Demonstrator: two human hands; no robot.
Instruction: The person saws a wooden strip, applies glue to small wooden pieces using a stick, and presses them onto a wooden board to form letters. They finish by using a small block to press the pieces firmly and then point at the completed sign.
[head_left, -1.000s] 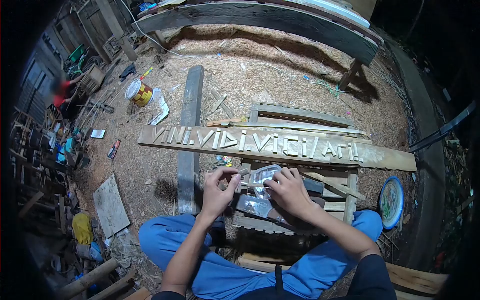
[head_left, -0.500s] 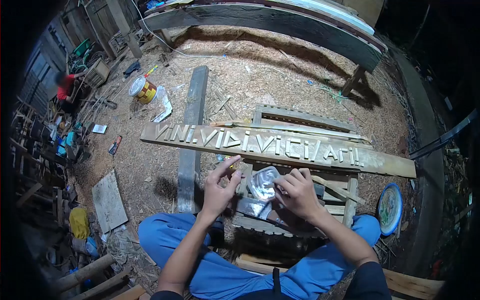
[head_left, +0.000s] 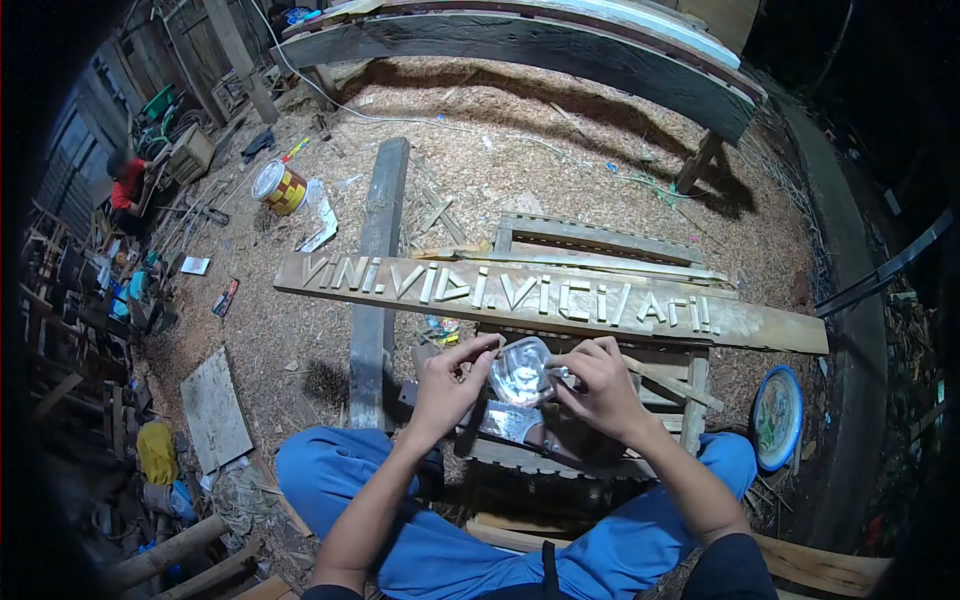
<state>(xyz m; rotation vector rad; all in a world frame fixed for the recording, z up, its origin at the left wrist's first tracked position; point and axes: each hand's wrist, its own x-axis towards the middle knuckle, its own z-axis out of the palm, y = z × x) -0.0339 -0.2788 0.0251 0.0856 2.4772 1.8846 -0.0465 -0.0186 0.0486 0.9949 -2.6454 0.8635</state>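
A clear plastic container [head_left: 520, 372] sits between my hands, above a low wooden frame [head_left: 697, 395]. My left hand [head_left: 448, 385] is at its left rim, thumb and forefinger closed on a small pale piece too tiny to name. At its right side, my right hand [head_left: 603, 385] pinches something small and whitish that I cannot make out. Below the container lies a shiny metal plate or blade [head_left: 510, 422]. Just beyond my hands, a long board [head_left: 770, 328] bears letters made of pale wooden strips, reading "ViNi.ViDi.ViCi/Ari!".
A dark beam [head_left: 385, 200] runs under the board's left part. A paint bucket [head_left: 280, 187] stands at the left and a blue-rimmed basin [head_left: 779, 418] at the right. Another person [head_left: 130, 187] is at the far left. A large timber bench [head_left: 520, 50] spans the back.
My left hand has moved right to the container's rim, its fingers closing from apart to a pinch. My right hand stays by the container. The view has shifted slightly.
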